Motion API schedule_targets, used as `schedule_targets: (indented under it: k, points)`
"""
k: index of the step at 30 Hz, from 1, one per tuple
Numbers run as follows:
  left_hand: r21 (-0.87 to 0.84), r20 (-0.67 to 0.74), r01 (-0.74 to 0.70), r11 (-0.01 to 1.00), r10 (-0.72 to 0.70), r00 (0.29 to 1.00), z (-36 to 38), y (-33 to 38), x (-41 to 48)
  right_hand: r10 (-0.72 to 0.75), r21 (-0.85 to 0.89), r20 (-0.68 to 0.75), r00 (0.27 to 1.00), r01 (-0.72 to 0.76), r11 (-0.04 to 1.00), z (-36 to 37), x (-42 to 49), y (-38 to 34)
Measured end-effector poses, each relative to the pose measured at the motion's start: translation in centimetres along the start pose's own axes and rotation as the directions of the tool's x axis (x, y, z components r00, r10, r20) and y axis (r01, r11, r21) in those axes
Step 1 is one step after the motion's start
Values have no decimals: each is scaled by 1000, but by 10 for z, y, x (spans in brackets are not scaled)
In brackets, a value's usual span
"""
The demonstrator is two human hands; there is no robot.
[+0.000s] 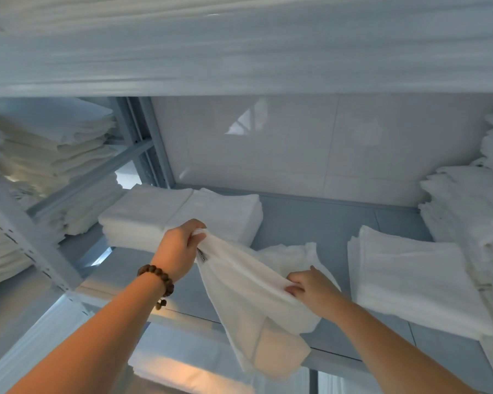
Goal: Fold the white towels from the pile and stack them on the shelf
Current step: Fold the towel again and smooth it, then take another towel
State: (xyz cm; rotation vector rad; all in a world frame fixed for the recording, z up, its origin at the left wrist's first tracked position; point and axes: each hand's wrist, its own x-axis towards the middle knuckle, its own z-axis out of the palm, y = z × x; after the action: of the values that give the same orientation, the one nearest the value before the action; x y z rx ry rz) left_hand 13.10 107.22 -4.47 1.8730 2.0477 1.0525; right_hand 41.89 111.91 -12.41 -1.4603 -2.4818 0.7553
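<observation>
Pale blue metal shelving (325, 223) with a glossy white back wall (296, 149) fills the frame. At centre, the left hand (180, 248), a brown wooden bead bracelet (157, 280) on its wrist, pinches one end of a thin white towel (239, 297). The right hand (310, 288), lower right of centre, grips the same edge, and the cloth hangs over the shelf's front lip. Just behind lies a crumpled white towel (291, 253). A low stack of folded white towels (182, 211) sits on the shelf at centre left, and a second folded stack (410, 280) at right.
</observation>
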Motion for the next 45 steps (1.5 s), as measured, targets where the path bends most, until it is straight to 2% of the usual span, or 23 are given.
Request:
schedule_targets:
  k: [3,9,14,19,30,37,41,45]
  points:
    - [27,-49,2,1000,-1,999,-12,-12,-8,3,-110,52,999,3,994,12,-8,-10]
    - [-8,-109,-5,1000,4,994,-44,-40,-18,75,-278,31,997,-63,958,38,-34,-28]
    - [-40,-153,-16,999,10,988,-81,-63,-39,228,-371,42,973,-197,908,86,-73,-50]
    - [-93,-136,-33,995,20,991,-114,-75,-60,362,-374,-45,931,-352,858,144,-119,-64]
    - [-128,-139,-84,988,66,988,-161,-82,-64,521,-290,-166,837,-547,785,207,-198,-108]
    - [-121,-134,7,993,-24,991,-188,-115,-71,528,-300,-310,790,-609,735,190,-209,-126]
    - [-106,-153,59,993,-75,985,-195,-137,-78,564,-187,-418,712,-675,714,147,-204,-124]
    - [-77,-176,60,995,-73,982,-198,-153,-86,516,-226,-521,680,-693,685,87,-200,-120]
